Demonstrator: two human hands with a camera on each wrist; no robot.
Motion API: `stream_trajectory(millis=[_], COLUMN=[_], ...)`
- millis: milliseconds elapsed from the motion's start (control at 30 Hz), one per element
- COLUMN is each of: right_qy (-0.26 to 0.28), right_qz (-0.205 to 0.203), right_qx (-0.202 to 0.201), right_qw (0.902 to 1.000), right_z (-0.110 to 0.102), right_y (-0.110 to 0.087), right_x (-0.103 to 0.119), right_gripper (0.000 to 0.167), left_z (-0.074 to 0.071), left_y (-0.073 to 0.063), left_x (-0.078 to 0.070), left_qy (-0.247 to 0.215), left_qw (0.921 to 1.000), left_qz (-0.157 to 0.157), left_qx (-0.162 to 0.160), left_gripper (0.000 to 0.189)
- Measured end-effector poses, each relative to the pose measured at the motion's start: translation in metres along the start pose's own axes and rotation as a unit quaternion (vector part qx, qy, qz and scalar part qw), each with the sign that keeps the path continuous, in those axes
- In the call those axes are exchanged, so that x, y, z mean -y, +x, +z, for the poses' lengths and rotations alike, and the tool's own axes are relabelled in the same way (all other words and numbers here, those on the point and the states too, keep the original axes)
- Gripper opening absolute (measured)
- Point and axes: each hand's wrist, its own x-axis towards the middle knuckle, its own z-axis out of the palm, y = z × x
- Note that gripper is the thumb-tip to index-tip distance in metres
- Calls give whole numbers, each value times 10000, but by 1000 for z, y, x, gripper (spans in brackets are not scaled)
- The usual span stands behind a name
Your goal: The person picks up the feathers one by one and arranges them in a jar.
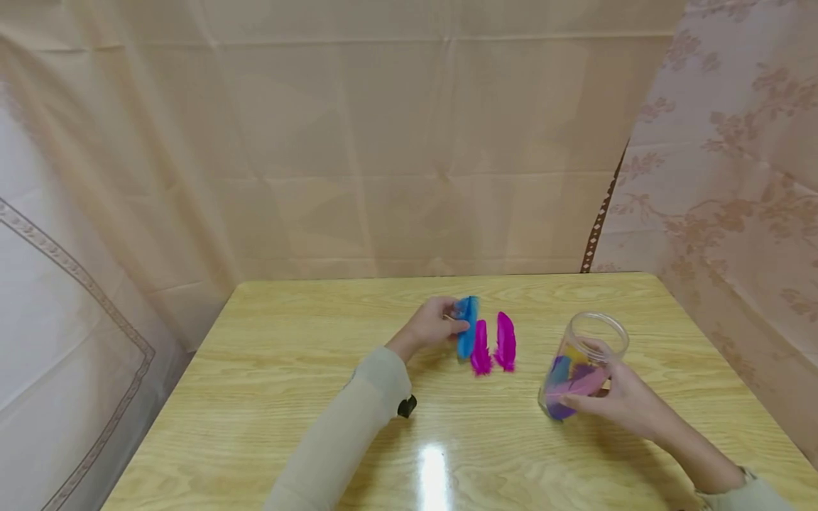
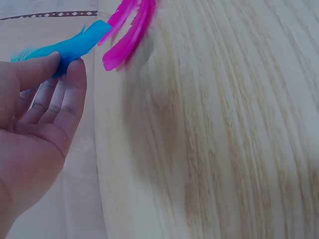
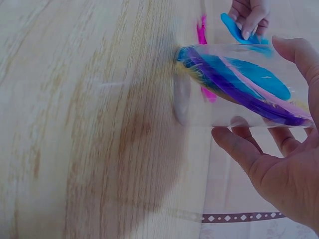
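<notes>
A blue feather [image 1: 468,346] is pinched between the thumb and fingertips of the left hand [image 1: 434,323], held just above the wooden surface [image 1: 268,355], past its middle toward the far edge. Just to its right lie two magenta feathers [image 1: 506,342], side by side with a narrow strip of wood between them; whether the blue one touches the nearer of them cannot be told. A wider stretch of wood separates the pair from a clear cylindrical jar [image 3: 224,115], mouth upward, which the right hand [image 1: 629,401] grips around its side with curled fingers, near the right edge. Wood grain runs broadly from the left hand to the slanting left edge, and a shallower band reaches the straight far edge, where a beige curtain [image 1: 396,142] hangs. The blue feather is bright, slim and slightly curved, smooth along one part and wispy at one end. Behind the jar's transparent wall, blue, purple, pink and yellow feathers lean diagonally. To the right hangs a pale, flower-patterned cloth [image 1: 754,142].
</notes>
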Motion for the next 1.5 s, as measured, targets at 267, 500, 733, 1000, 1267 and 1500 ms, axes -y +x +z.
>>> stream_trajectory(millis=[267,500,733,1000,1267,1500], right_qy=[48,-47,29,96,39,130], right_qz=[-84,-126,-174,-108,-126,-183], right_qx=[17,13,21,59,-1,60], right_qw=[10000,9999,9998,9999,9999,9997], right_z=[0,0,1,0,1,-1], right_y=[1,-1,-1,-1,0,0], right_x=[-2,-3,-4,-3,-4,-3], right_gripper=[91,91,90,90,90,91], left_z=[1,0,1,2,2,5], left_y=[0,-1,-4,-3,-3,-6], left_x=[-3,0,1,-1,-3,-13], left_qy=[-470,-916,-1116,-1225,-1121,-929], left_qw=[9988,9956,9933,9920,9931,9949], left_qz=[-63,-1,-48,17,21,92], left_qx=[-83,187,303,295,344,369], left_gripper=[26,27,31,45,46,44])
